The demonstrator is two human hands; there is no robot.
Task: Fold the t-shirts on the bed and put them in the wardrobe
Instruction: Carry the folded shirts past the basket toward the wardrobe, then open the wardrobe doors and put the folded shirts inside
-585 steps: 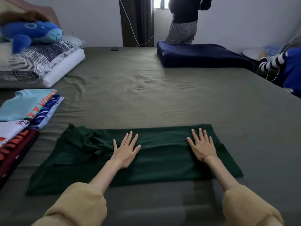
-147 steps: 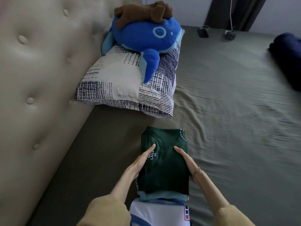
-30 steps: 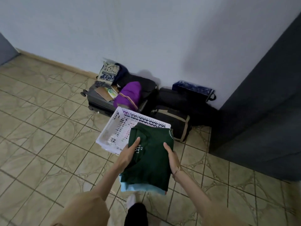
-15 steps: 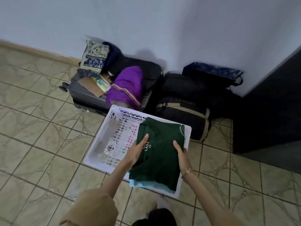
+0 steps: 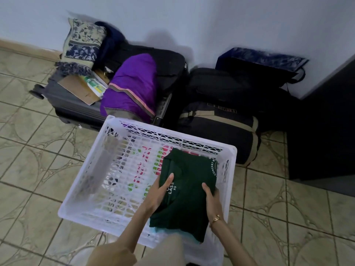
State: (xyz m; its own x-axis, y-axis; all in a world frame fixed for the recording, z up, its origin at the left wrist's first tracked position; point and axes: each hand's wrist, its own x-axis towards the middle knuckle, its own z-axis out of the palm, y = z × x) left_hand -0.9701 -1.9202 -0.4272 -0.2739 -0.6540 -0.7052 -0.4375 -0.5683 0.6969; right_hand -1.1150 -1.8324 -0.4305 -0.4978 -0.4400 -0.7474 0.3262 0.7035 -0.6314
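Note:
I hold a stack of folded t-shirts (image 5: 189,196) with a dark green one on top and a light blue one showing under its near edge. My left hand (image 5: 160,191) grips the stack's left side, thumb on top. My right hand (image 5: 210,198) grips its right side. The stack hangs over the right half of a white plastic lattice basket (image 5: 92,189) on the tiled floor. Whether the stack touches the basket's floor I cannot tell.
Behind the basket lie a dark suitcase (image 5: 76,104) with a purple cloth bundle (image 5: 132,87), a patterned cushion (image 5: 82,45) and black bags (image 5: 221,120) against the white wall. A dark cabinet side (image 5: 326,121) stands at the right.
I have stepped closer to the basket, and the stack has come lower over its right half. Both hands keep the same grip.

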